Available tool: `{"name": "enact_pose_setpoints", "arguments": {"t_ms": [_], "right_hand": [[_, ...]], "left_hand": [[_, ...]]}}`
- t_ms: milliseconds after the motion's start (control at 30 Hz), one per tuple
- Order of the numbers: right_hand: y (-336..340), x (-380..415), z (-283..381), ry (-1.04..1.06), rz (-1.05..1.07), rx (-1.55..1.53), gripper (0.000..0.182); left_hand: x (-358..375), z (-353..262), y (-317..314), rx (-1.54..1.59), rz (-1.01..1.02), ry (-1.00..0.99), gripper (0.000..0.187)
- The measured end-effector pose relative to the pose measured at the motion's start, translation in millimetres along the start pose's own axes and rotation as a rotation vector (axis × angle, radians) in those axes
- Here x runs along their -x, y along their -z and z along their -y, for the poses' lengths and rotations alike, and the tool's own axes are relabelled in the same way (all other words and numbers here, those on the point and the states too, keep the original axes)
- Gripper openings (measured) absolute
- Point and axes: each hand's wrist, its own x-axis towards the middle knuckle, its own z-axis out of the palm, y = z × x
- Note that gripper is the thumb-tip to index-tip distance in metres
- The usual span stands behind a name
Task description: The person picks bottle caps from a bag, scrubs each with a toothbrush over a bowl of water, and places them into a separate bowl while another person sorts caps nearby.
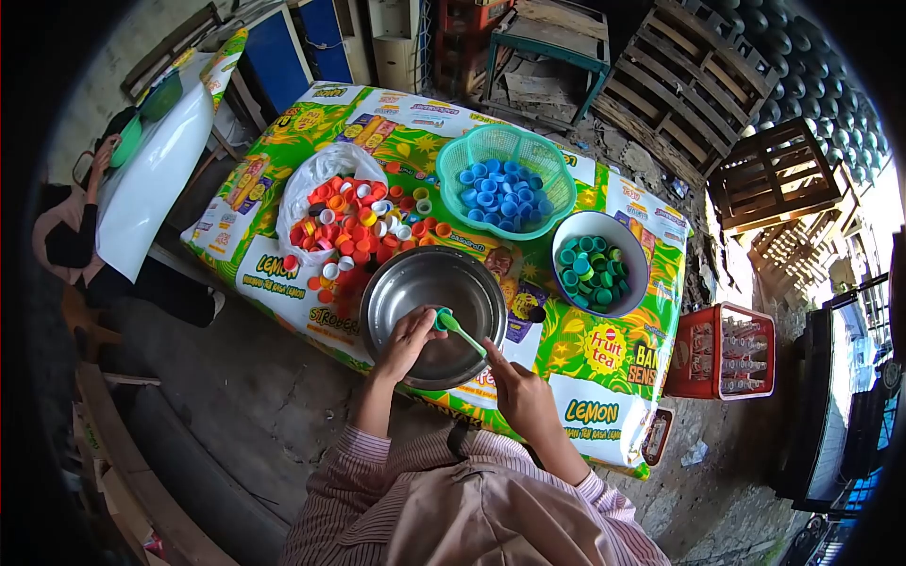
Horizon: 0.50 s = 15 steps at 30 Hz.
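My left hand [401, 345] is closed on a green bottle cap [441, 320] above the metal bowl [493, 300]. In my right hand [525, 398] is a green toothbrush [466, 337], gripped near the end of its handle. The brush head meets the cap, and the bristles are hidden there. Loose red, orange, yellow and white caps [357, 224] spill from a clear plastic bag [300, 184] behind the bowl. Blue caps [500, 196] lie in a turquoise plastic basket [561, 174]. Green caps [593, 274] fill part of a white bowl [640, 253] on the right.
A bright printed cover [604, 344] drapes the table. One dark cap [536, 314] lies beside the metal bowl. On the floor at right stands a red crate [676, 363] of bottles. Wooden pallets [665, 80] lean behind. At far left, another person's hand [100, 160] touches a green basin.
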Motion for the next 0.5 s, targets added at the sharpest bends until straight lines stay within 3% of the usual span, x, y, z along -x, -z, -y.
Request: {"name": "enact_pose_setpoints", "arguments": {"t_ms": [167, 233, 400, 500], "right_hand": [[3, -8, 6, -0.006, -0.091, 0.088, 0.046], [0, -8, 10, 0.050, -0.015, 0.186, 0.046], [-2, -17, 6, -0.008, -0.098, 0.190, 0.047], [-15, -16, 4, 0.069, -0.103, 0.127, 0.051]], "left_hand": [[-16, 8, 8, -0.065, -0.001, 0.148, 0.039], [-16, -1, 6, -0.069, -0.002, 0.193, 0.042], [-24, 4, 22, -0.165, 0.078, 0.223, 0.044], [-30, 6, 25, -0.066, 0.092, 0.221, 0.044]]}}
